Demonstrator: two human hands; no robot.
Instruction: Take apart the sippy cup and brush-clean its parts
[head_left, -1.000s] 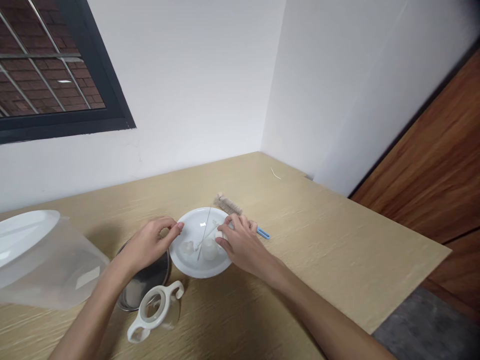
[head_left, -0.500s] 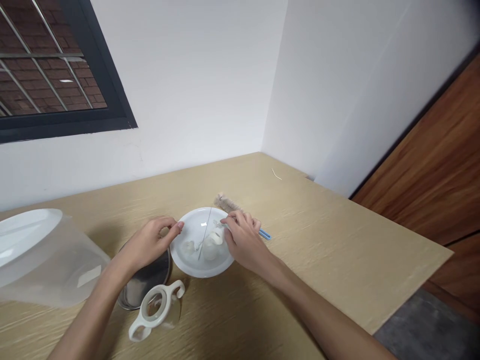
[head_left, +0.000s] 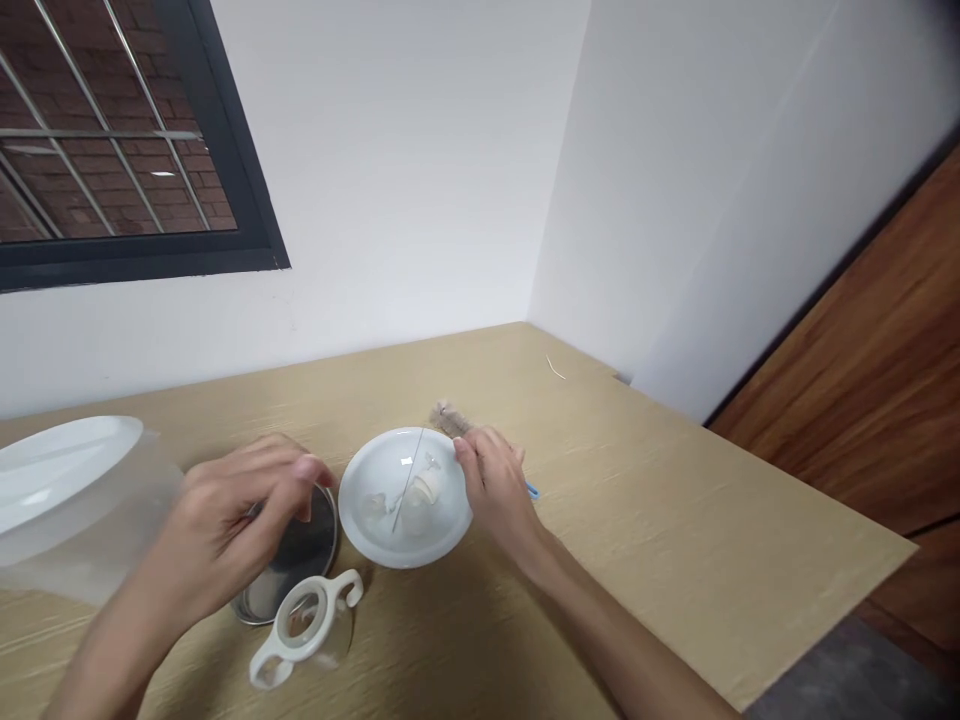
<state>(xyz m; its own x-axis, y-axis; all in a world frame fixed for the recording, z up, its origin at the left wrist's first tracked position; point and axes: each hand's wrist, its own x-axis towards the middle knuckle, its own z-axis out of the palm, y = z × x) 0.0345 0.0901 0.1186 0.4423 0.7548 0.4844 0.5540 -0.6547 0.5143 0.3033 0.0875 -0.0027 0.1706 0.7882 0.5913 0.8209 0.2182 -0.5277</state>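
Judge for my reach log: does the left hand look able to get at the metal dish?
Probably yes: the left hand seems just above the metal dish, with nothing visible between them.

White walls (head_left: 420,180), a dark-framed window (head_left: 142,100) with metal bars (head_left: 105,133), pale table (head_left: 637,510), brown wooden panel (head_left: 862,390), grey floor (head_left: 840,670).

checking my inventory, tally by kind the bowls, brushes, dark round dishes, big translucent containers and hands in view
White bowl: 1
Brush: 1
Dark round dish: 1
Big translucent container: 1
Left hand and right hand: 2
Total: 6
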